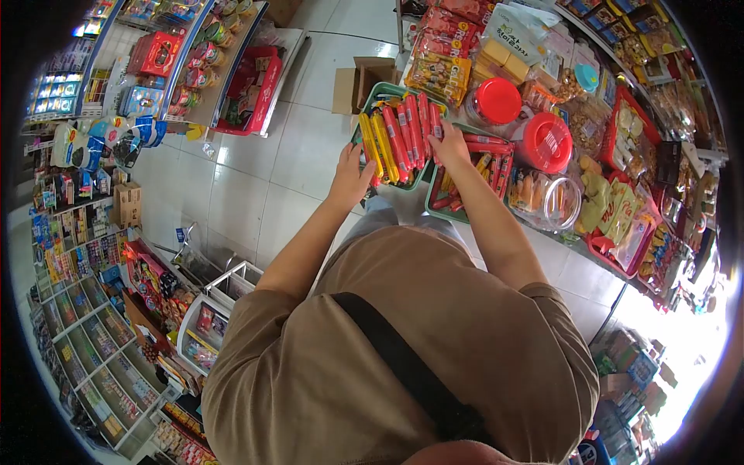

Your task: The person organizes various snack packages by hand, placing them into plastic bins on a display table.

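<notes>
A green plastic basket (380, 90) full of long stick-shaped packs is in front of me, above the floor. Red packs (413, 124) lie toward its right side, and yellow packs (383, 139) toward its left. My left hand (353, 177) is closed on the basket's left side, its thumb by the yellow packs. My right hand (449, 146) grips the right side, fingertips against the outermost red packs. Some fingers of both hands are hidden. Close beside my right wrist, a second green basket (435, 211) holds more red and yellow packs.
Red-lidded jars (497, 101) and a clear round jar (546, 203) stand on the crowded display at right. Behind the basket, an open cardboard box (375, 76) sits on the tiled floor (298, 147). Stocked shelves (85, 333) line the left. A red bin (252, 91) stands at upper left.
</notes>
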`<state>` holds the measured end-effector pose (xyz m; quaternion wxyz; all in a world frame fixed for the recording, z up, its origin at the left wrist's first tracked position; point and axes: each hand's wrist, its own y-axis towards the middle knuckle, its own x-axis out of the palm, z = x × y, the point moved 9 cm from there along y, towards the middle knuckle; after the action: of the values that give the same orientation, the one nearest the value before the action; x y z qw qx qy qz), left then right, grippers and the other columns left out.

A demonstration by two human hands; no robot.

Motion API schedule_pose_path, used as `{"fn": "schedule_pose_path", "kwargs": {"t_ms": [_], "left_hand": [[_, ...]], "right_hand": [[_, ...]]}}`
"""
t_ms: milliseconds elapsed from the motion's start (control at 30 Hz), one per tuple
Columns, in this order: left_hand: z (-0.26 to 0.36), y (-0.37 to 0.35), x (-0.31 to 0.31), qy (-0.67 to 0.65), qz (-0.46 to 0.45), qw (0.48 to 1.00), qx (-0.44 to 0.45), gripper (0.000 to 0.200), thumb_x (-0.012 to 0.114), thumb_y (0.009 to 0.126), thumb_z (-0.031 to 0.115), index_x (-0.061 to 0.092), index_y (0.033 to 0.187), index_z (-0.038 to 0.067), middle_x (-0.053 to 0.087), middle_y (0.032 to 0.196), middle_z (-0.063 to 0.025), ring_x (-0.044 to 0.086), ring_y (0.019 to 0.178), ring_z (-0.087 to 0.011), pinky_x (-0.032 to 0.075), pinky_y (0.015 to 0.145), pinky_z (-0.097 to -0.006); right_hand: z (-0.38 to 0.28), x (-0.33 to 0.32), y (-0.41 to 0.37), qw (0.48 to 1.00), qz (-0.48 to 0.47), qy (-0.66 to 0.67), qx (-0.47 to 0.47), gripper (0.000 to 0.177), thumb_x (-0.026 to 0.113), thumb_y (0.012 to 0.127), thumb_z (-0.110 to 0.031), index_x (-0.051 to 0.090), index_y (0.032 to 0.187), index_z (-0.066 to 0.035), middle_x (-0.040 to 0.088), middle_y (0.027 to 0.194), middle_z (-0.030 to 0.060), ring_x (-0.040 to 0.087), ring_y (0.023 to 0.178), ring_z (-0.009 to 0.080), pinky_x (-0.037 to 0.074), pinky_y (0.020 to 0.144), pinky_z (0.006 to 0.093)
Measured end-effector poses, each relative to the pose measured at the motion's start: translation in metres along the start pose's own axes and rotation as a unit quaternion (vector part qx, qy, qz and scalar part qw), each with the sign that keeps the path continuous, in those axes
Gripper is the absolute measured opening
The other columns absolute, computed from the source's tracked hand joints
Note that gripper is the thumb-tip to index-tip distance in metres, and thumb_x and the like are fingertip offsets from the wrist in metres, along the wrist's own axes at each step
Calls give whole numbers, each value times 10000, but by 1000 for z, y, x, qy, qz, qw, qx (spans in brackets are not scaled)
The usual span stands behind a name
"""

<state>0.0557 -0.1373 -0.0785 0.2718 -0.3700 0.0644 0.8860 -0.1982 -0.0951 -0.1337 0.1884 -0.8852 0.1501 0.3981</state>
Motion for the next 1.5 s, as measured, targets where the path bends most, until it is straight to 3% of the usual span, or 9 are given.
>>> {"fn": "schedule_pose_path", "kwargs": {"t_ms": [267,567,667,867,1200,1233,1300,1367,1500], "left_hand": [[10,-8,-1,-11,9,1000,-7,548,555,882,277,394,1310,-25,318,1350,-331,319,1277,-445,283,1061,-442],[-17,-24,-2,16,21,1000,-16,554,561,878,318,410,1304,-3,333,1345,-331,323,1269,-456,289,1048,-471],[-17,-23,0,42,38,998,-17,501,580,862,300,452,1256,19,422,1285,-297,356,1243,-437,304,1042,-462],[-23,-20,10,-3,64,998,-2,383,595,841,292,538,1148,72,478,1220,-218,448,1145,-403,359,1000,-457],[1,-33,-19,-53,91,994,9,410,652,799,316,577,1127,82,434,1250,-248,448,1153,-400,399,967,-452],[-2,-33,-17,-30,90,995,8,391,648,809,309,568,1121,87,454,1224,-239,463,1121,-404,403,952,-455],[-13,-27,-3,-46,52,997,28,364,657,811,316,571,1080,86,527,1105,-218,506,1022,-391,414,904,-449],[-12,-27,-5,-72,47,996,5,390,662,806,318,566,1058,37,542,1065,-209,511,1005,-365,410,898,-435],[-17,-24,2,-46,37,998,15,424,651,812,319,554,1082,6,522,1142,-229,491,1072,-381,389,940,-432]], "right_hand": [[11,2,0,987,-99,-64,105,543,496,875,-307,355,1369,-131,460,1259,167,481,1160,379,436,947,458],[48,-61,-22,911,26,-384,-146,312,522,794,-141,550,1104,-114,544,1043,109,542,965,274,461,774,392],[67,-48,-9,915,-35,-399,-56,159,507,847,-151,630,943,-118,592,958,107,610,896,264,500,754,370],[96,-12,15,836,-135,-532,2,296,446,902,-198,625,1105,-79,583,1141,81,559,1064,229,442,885,360],[65,-43,-10,903,-142,-405,12,316,414,914,-220,619,1088,-54,613,1085,159,583,1007,333,430,914,450],[48,-66,-20,981,-36,-187,-25,323,403,918,-207,577,1124,-30,616,1048,185,583,969,365,441,889,450],[94,-53,-15,963,101,-155,-194,290,440,891,-213,597,1061,-38,628,981,173,597,891,362,474,819,443],[79,-65,-37,886,-107,-426,-148,211,482,842,-171,630,908,-36,643,887,150,629,807,337,511,703,440],[48,-115,-37,957,-159,-238,-56,365,640,717,-144,569,1056,-29,632,900,227,633,874,327,492,750,415]]}}
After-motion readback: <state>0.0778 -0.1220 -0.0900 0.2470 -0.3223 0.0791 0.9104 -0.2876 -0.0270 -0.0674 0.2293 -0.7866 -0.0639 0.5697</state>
